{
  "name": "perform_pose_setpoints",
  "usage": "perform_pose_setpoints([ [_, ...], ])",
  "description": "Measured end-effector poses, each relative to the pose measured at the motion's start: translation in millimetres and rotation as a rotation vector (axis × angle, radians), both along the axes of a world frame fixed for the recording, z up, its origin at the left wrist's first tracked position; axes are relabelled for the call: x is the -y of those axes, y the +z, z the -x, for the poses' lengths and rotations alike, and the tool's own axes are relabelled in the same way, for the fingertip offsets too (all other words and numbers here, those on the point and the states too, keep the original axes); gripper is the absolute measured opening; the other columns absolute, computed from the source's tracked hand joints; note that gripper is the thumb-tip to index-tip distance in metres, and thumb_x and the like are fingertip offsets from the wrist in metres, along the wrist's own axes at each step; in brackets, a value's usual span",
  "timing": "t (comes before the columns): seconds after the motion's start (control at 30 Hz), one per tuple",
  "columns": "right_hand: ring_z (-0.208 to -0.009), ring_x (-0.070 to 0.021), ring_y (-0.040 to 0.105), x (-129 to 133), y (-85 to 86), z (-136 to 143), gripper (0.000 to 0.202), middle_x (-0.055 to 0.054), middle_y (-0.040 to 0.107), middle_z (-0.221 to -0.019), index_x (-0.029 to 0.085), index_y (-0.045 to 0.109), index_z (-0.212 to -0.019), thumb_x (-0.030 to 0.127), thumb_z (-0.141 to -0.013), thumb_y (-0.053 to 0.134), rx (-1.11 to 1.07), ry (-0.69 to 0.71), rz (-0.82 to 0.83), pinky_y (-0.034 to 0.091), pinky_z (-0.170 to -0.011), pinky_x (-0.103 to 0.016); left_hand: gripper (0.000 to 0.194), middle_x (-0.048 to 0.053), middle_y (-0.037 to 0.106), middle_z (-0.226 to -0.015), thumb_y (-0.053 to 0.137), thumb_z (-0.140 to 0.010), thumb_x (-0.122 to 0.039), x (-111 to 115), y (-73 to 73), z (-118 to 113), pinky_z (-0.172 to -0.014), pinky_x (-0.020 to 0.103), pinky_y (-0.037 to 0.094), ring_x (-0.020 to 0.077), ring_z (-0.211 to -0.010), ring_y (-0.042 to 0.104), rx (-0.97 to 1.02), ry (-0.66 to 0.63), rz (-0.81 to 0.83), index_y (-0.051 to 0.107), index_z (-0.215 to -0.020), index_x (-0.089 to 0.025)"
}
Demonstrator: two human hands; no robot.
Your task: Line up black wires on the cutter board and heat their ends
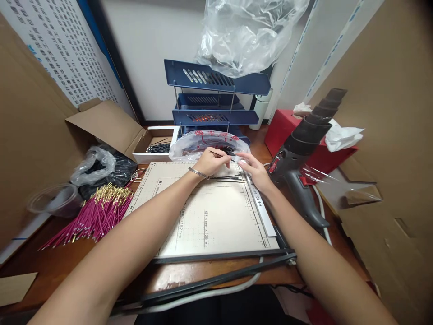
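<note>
My left hand [211,162], with a bracelet on the wrist, pinches one thin black tube [223,156] at the far edge of a paper cutter board [209,216]. My right hand [255,170] rests next to it on the cutter's ruler edge [260,203], fingers spread toward the tube's tip. A few more thin black tubes [227,178] lie on the board between my hands. Just behind them sits a clear plastic bag [206,143] holding more black pieces.
A pile of magenta wires with gold tips [98,212] lies at the left, by a plastic cup [56,201] and a black bag [108,169]. A heat gun [301,153] stands at the right before a red box [287,131]. Blue stacked trays [216,101] stand behind.
</note>
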State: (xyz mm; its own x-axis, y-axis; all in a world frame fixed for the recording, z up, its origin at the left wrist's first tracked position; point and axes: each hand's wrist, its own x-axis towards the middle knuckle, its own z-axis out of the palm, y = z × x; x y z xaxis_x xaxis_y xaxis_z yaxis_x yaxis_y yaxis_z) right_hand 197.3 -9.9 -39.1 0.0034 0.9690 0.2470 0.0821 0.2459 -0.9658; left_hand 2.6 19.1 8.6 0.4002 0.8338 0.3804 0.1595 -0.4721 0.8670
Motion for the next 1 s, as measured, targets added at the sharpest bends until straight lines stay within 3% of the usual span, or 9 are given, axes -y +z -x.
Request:
perform_pose_setpoints([
  [0.2, -0.162, -0.0321, 0.035, 2.8, 2.1, 1.5, 0.046, -0.007, 0.066, -0.151, 0.028, 0.081, -0.097, 0.066, -0.071, 0.083, 0.040, 0.011, 0.029, 0.015, -0.136, -0.051, 0.028, 0.003, 0.069, -0.057, 0.069, -0.082, -0.030, 1.7, -2.6, -0.2, -0.064, 0.026, 0.044, 0.0130, -0.059, 0.056, -0.036, -0.049, -0.005, 0.077, -0.059, -0.016],
  [0.4, -0.165, -0.0341, 0.031, 4.3, -0.3, 3.1, 0.045, -0.006, 0.064, -0.154, 0.028, 0.080, -0.082, 0.068, -0.063, 0.087, -0.016, 0.012, 0.052, 0.008, -0.137, -0.052, 0.027, 0.003, 0.069, -0.059, 0.071, -0.083, -0.032, 3.3, -2.2, 0.1, -0.063, 0.026, 0.042, 0.0131, -0.062, 0.054, -0.113, -0.054, -0.024, 0.080, -0.063, -0.016],
  [0.53, -0.164, -0.0344, 0.032, 2.5, -3.1, 1.0, 0.040, -0.006, 0.062, -0.157, 0.027, 0.080, -0.079, 0.062, -0.062, 0.090, -0.064, 0.022, 0.067, 0.011, -0.137, -0.052, 0.029, 0.000, 0.063, -0.056, 0.074, -0.082, -0.040, 1.9, -6.1, 1.6, -0.055, 0.026, 0.031, 0.0105, -0.056, 0.045, -0.112, -0.055, 0.036, 0.079, -0.070, -0.014],
  [0.7, -0.160, -0.0366, 0.040, 0.1, -4.5, -0.9, 0.038, -0.008, 0.060, -0.158, 0.024, 0.077, -0.069, 0.058, -0.059, 0.091, -0.166, -0.003, 0.113, 0.025, -0.133, -0.054, 0.038, 0.005, 0.072, -0.072, 0.077, -0.079, -0.052, -6.6, -11.7, 8.9, -0.066, 0.027, 0.043, 0.0148, -0.069, 0.058, 0.015, 0.021, 0.073, 0.076, -0.075, -0.015],
  [0.87, -0.155, -0.0384, 0.047, 2.8, -0.8, -2.5, 0.039, -0.012, 0.059, -0.159, 0.023, 0.079, -0.072, 0.056, -0.058, 0.093, -0.131, 0.004, 0.098, 0.028, -0.131, -0.055, 0.025, 0.008, 0.080, -0.093, 0.074, -0.086, -0.042, -9.0, -12.5, 12.6, -0.093, 0.036, 0.049, 0.0209, -0.091, 0.065, -0.029, 0.156, -0.161, 0.077, -0.079, -0.018],
  [1.0, -0.152, -0.0399, 0.051, 8.5, 5.6, -1.9, 0.042, -0.015, 0.059, -0.158, 0.022, 0.080, -0.073, 0.059, -0.060, 0.092, -0.064, 0.005, 0.052, 0.024, -0.132, -0.055, 0.012, 0.005, 0.081, -0.089, 0.078, -0.085, -0.033, -1.8, -11.8, 10.5, -0.099, 0.040, 0.047, 0.0238, -0.097, 0.062, -0.208, 0.079, -0.324, 0.082, -0.081, -0.022],
])
